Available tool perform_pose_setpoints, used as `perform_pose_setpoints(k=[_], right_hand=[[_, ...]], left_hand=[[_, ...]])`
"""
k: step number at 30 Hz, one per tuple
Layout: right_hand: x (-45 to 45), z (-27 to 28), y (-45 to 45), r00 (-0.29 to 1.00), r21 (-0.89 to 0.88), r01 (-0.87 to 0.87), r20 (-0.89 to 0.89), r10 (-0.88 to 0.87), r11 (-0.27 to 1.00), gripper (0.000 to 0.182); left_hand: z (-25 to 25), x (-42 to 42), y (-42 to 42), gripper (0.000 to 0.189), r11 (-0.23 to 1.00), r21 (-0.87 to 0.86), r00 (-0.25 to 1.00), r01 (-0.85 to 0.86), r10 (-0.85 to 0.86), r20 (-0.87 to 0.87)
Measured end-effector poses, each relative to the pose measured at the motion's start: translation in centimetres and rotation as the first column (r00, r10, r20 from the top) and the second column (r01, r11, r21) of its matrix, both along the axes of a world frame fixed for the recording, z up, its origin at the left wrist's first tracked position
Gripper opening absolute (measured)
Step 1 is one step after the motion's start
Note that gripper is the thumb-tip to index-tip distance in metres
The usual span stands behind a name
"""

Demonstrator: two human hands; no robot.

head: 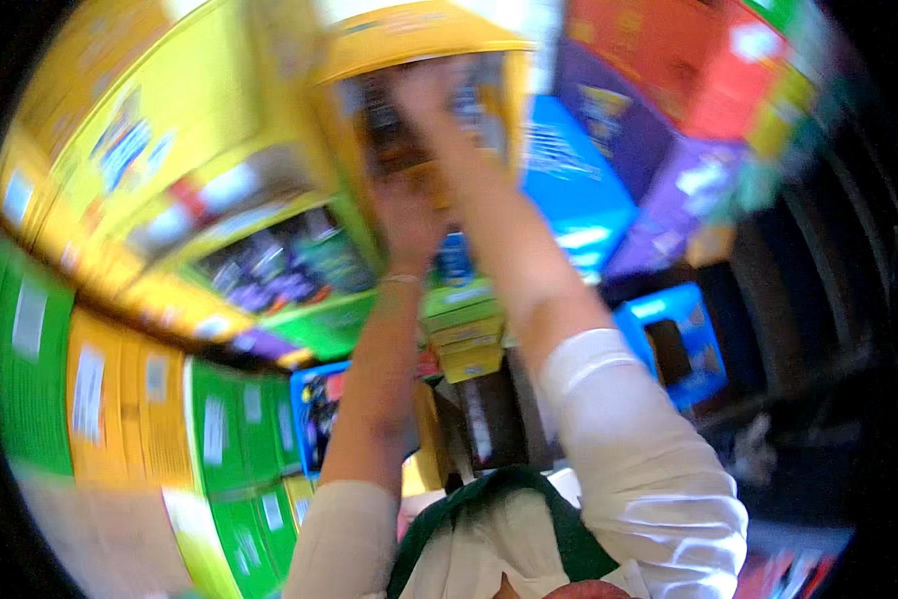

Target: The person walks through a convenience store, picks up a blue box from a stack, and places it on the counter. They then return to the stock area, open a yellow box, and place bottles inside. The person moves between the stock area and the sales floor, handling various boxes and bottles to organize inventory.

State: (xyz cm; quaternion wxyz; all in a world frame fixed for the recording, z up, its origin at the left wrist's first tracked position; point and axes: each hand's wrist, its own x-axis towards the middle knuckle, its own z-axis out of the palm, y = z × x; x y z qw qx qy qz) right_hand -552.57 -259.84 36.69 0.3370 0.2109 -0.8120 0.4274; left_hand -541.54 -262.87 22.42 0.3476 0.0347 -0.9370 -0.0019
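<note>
Motion blur softens both hands. My right hand point(428, 86) is inside the window opening of an orange-yellow cardboard box point(426, 30) at the top centre. Dark, indistinct items point(381, 112) show beside its fingers. Lower down, my left hand point(408, 217) is against the box's bottom front edge, below the opening. Whether either hand grips anything is too blurred to tell. Left of my left hand, a green and yellow open-front box point(322, 329) contains purple and green packaged items point(277, 273). A blue box point(576, 187) lies to the right of the orange-yellow box.
Stacked green cartons point(247, 434) and orange cartons point(104, 389) with labels line the left. Small green and yellow boxes point(464, 337) sit below my hands. Purple boxes point(644, 195) and red boxes point(689, 67) stand at the upper right. A blue window box point(707, 344) is beside my right arm.
</note>
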Motion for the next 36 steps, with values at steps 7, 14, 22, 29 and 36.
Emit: perform_pose_setpoints(k=[7, 14, 22, 29, 36], right_hand=[[13.5, -8.8, 4.8, 0.894, -0.045, -0.243, -0.397, 0.206, 0.969, 0.056], [15.5, -17.0, 10.7, 0.810, 0.068, -0.586, 0.027, 0.586, 0.807, 0.040], [34.3, -26.9, 30.0, 0.761, 0.076, -0.045, 0.649, -0.015, 0.996, 0.043], [35.5, -27.4, 30.8, 0.708, 0.007, 0.099, 0.702, -0.075, 0.995, 0.036], [36.5, -30.6, 29.3, 0.711, 0.067, -0.025, 0.702, -0.029, 0.997, 0.037]], left_hand=[[-2.2, -1.6, 1.5, 0.079, 0.978, -0.128, 0.979, 0.165, -0.178, -0.096], [-8.4, 3.0, 15.4, 0.076, 0.765, 0.046, 0.760, 0.642, -0.628, -0.166], [-13.8, 19.8, 29.0, 0.072, 0.155, 0.359, 0.150, 0.920, -0.988, 0.042], [-16.4, 26.7, 31.7, 0.069, -0.027, 0.571, -0.164, 0.820, -0.968, 0.189], [-18.7, 28.3, 31.1, 0.065, 0.000, 0.694, -0.265, 0.720, -0.924, 0.275]])
